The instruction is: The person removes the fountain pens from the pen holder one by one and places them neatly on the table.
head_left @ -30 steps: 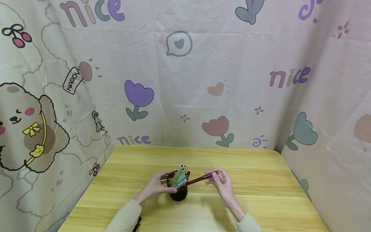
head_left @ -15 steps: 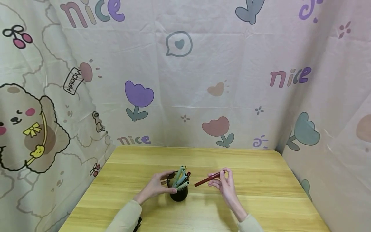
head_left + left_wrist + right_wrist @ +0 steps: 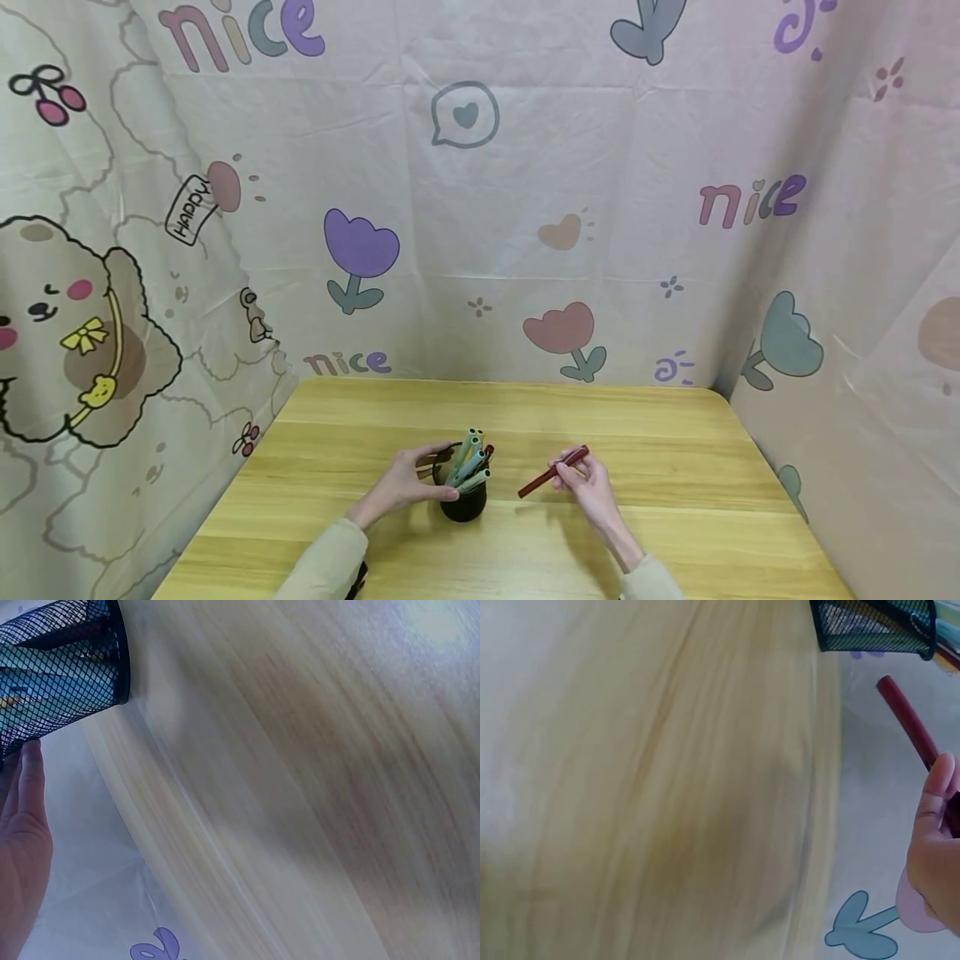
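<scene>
Your left hand [image 3: 401,483] grips the mesh cup [image 3: 462,507]; right hand [image 3: 594,492] pinches a red pen [image 3: 536,485], right of it. Looks like single-pen handling; next likely needs cup steady.

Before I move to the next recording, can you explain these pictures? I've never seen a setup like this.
There is no machine here; this is bare-handed human work. The wide view comes from a head-worn camera; the close ones come from a camera on each wrist. On the wood-grain table stands a black mesh pen holder with several pens, mostly pale green. The left hand grips the pen holder; the right hand holds a dark red pen, apart from the pen holder. A printed cloth hangs behind.
</scene>
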Demonstrator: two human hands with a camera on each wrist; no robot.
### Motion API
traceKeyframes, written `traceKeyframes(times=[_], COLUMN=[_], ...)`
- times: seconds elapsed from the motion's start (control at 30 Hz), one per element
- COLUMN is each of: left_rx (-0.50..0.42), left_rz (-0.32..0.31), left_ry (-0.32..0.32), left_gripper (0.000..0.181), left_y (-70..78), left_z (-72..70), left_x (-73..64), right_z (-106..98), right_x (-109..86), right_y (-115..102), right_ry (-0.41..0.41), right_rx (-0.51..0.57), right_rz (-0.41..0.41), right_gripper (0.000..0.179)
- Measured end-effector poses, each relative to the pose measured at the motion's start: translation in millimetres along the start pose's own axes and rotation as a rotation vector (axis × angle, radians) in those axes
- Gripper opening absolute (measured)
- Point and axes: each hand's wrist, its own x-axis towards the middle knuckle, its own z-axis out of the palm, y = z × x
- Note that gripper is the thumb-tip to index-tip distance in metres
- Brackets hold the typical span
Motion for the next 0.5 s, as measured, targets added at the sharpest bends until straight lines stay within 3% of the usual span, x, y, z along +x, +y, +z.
traceKeyframes(times=[0.2, 0.5], left_rx=[-0.007, -0.036], left_rz=[0.001, -0.002], left_ry=[-0.001, -0.004], left_gripper=[0.083, 0.084], left_y=[-1.3, -2.9], left_z=[0.6, 1.1], left_x=[0.0, -0.3], right_z=[-5.1, -9.5], right_x=[6.8, 13.1], right_y=[5.8, 15.8], right_ry=[-0.005, -0.16], right_rx=[-0.134, -0.217], right_rz=[0.1, 0.164], right_gripper=[0.033, 0.047])
